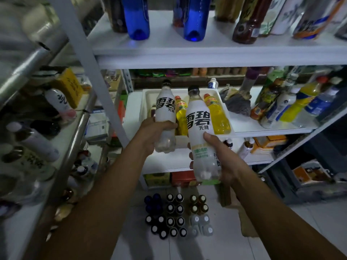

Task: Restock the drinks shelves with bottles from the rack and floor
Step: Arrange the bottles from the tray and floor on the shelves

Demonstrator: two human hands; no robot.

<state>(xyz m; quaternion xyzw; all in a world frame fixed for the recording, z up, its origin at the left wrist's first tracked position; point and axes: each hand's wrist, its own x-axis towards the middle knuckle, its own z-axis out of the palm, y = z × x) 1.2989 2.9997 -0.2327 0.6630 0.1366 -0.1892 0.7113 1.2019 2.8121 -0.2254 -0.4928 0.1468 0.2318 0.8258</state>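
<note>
My left hand (150,136) grips a white-labelled clear soda bottle (166,109) with a black cap, held upright in front of the middle shelf. My right hand (221,158) grips a second bottle of the same kind (201,128), slightly nearer and lower. Behind both bottles a white tray (228,112) sits on the middle shelf (262,126) and holds two yellow drink bottles (218,117). On the floor below stand several capped bottles (174,216) in rows.
The top shelf (206,51) carries two blue bottles (138,17) and dark ones. Mixed bottles (293,104) crowd the middle shelf's right side. A metal rack (56,139) on the left holds lying bottles. Boxes sit on the lower shelf.
</note>
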